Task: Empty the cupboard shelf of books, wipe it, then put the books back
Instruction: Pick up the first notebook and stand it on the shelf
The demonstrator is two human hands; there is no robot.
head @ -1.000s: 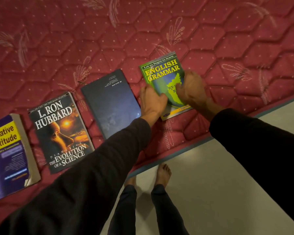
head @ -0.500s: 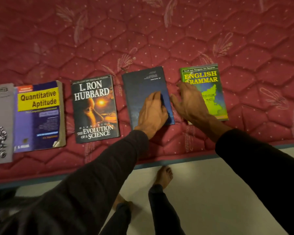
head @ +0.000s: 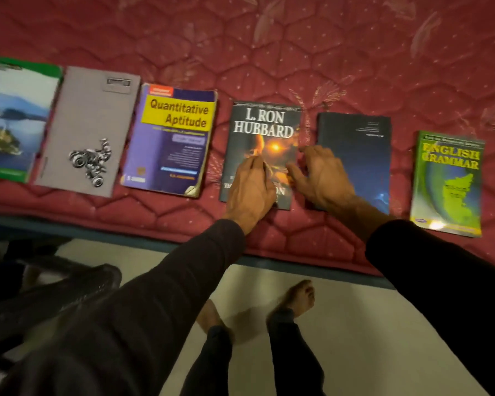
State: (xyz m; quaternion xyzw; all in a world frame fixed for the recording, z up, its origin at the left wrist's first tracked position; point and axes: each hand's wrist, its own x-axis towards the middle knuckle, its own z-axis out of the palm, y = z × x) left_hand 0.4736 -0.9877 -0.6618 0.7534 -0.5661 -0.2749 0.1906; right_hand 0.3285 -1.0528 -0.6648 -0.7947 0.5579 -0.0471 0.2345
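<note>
Six books are lying face up in a row along the near edge of a red quilted mattress [head: 269,52]. The person's left hand [head: 252,190] is resting flat, fingers relaxed, on the lower half of a dark paperback printed "L. Ron Hubbard" [head: 265,130]. The right hand [head: 322,178] is hovering open just beside it, fingers spread over that book's right edge and a plain dark blue book [head: 363,150]. Further right of the hands is lying a green "English Grammar" book [head: 449,181]; to their left, a purple "Quantitative Aptitude" book [head: 172,138], a grey notebook [head: 89,127] and a green-edged landscape book [head: 15,115].
</note>
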